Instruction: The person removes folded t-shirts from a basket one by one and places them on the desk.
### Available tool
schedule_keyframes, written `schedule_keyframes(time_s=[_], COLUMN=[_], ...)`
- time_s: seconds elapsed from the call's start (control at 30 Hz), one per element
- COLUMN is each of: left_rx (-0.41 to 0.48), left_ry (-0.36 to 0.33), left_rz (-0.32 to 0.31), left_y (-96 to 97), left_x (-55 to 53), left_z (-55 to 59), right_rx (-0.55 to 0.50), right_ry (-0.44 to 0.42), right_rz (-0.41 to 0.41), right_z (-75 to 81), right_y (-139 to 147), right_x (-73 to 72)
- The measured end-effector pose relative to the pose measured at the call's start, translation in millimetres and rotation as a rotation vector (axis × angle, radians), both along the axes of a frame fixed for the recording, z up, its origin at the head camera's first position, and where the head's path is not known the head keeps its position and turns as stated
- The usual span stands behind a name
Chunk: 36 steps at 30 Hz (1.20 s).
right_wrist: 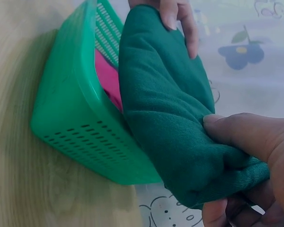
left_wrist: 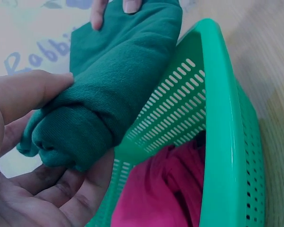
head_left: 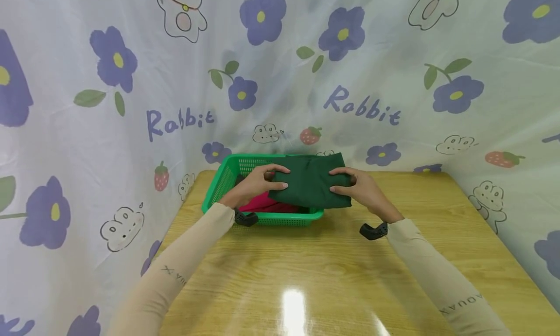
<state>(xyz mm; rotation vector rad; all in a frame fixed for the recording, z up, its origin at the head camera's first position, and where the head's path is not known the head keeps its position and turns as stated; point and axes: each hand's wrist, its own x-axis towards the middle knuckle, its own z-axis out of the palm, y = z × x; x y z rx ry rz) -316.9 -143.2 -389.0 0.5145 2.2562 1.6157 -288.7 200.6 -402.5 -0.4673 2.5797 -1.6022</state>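
Note:
A folded dark green cloth garment (head_left: 308, 180) is held up between both hands, over the right part of a green plastic basket (head_left: 214, 185). My left hand (head_left: 254, 184) grips its left end, thumb on the near face and fingers curled underneath, as the left wrist view shows. At the other end my right hand (head_left: 362, 187) pinches the cloth, its thumb on top and fingers below. Rolled layers show at the garment's end (left_wrist: 75, 135). Inside the basket lies a crimson cloth (head_left: 258, 202), with a dark cloth (head_left: 238, 180) beside it, partly hidden by the left hand.
The basket stands at the back left of a wooden table (head_left: 284, 268), close to a curtain (head_left: 280, 73) printed with flowers and rabbits. Black camera mounts (head_left: 374, 231) sit at both wrists. Bare wood spreads in front of the basket and to its right.

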Motion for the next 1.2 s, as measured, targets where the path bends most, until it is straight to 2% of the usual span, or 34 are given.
schedule_keyframes(time_s=[0.23,0.67,1.2], left_rx=[-0.001,0.075,-0.003], left_ry=[0.005,-0.033,0.056], left_rz=[-0.02,-0.081,-0.099], left_y=[13.1,43.5,83.4], left_x=[-1.2,-8.8,-13.6], left_z=[3.2,-0.5,-3.8], right_rx=[0.01,0.049,0.046], right_ry=[-0.007,0.008,-0.021], right_rz=[-0.011,-0.049,-0.076], right_z=[-0.6,-6.1,-8.4], right_y=[12.7,43.1,80.8], right_x=[0.2,-3.8,-2.6])
